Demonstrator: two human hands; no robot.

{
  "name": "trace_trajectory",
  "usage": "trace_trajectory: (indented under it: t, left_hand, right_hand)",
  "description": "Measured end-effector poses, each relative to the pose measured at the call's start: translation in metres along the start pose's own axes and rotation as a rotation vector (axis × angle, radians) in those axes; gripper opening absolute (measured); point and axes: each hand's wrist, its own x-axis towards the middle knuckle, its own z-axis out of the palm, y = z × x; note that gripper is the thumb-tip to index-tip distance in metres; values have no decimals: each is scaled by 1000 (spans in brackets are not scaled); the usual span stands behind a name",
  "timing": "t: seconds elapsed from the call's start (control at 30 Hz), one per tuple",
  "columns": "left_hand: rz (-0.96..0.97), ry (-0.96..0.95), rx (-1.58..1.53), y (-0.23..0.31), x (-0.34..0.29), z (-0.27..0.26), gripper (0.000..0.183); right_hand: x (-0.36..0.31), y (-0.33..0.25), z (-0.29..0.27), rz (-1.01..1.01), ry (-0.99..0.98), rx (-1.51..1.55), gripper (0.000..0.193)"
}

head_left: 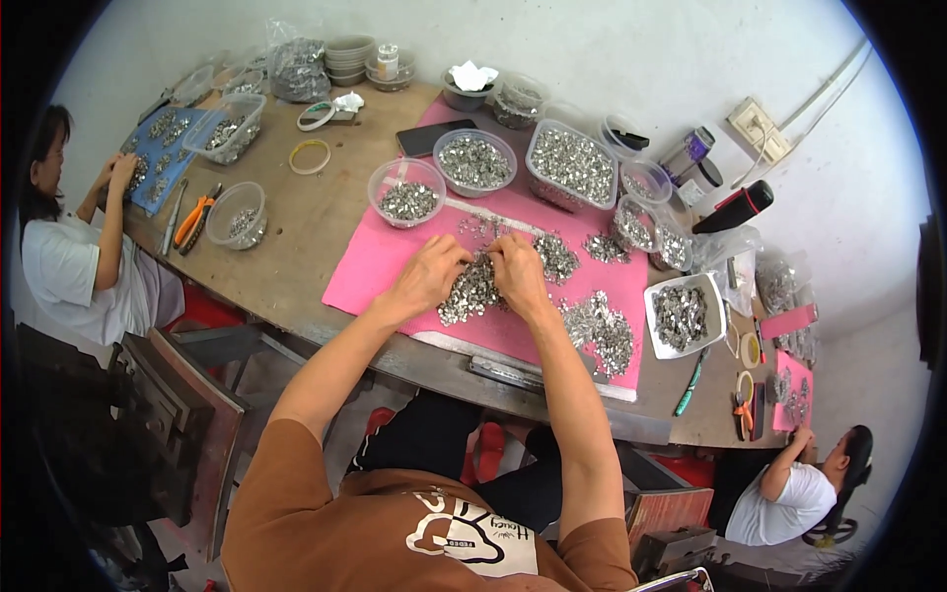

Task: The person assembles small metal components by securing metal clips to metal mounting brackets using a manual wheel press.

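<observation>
My left hand [434, 271] and my right hand [518, 271] meet over a heap of small shiny metal pieces [469, 298] on a pink mat [360, 261]. Both have their fingers bent into a pinch, fingertips nearly touching. Whatever sits between the fingertips is too small to make out. Close to my right hand lie another metal heap [556, 257] and a larger spread of metal pieces [599, 333]. Just beyond my left hand stands a round clear bowl [407, 193] of metal pieces, beside a second round bowl [474, 161] of the same.
A rectangular tub [572, 166] and a white square dish [683, 316] hold more pieces. A black phone [436, 138] lies behind the bowls. Orange-handled pliers [197, 219] and a green-handled tool [691, 385] rest on the table. People sit at far left [89, 257] and lower right [797, 498].
</observation>
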Motion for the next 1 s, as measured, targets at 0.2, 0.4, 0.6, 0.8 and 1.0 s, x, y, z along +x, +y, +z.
trace_trajectory:
  t: [0.2,0.4,0.6,0.8,1.0]
  left_hand:
    - [-117,91,-164,-6,-3,-3,10]
    - [-151,-26,-333,35,2,5,7]
    - [58,-202,-338,65,-10,40,11]
    - [62,-101,-312,63,-11,31,10]
    - [-188,-113,-385,77,-12,14,10]
  right_hand:
    - [-35,-25,-59,93,-178,158,6]
    - [-106,-32,-79,150,-187,137,7]
    - [-126,-31,-74,184,-12,72,11]
    - [-129,-28,-78,100,-61,-62,12]
    - [-127,-29,-87,119,-84,18,9]
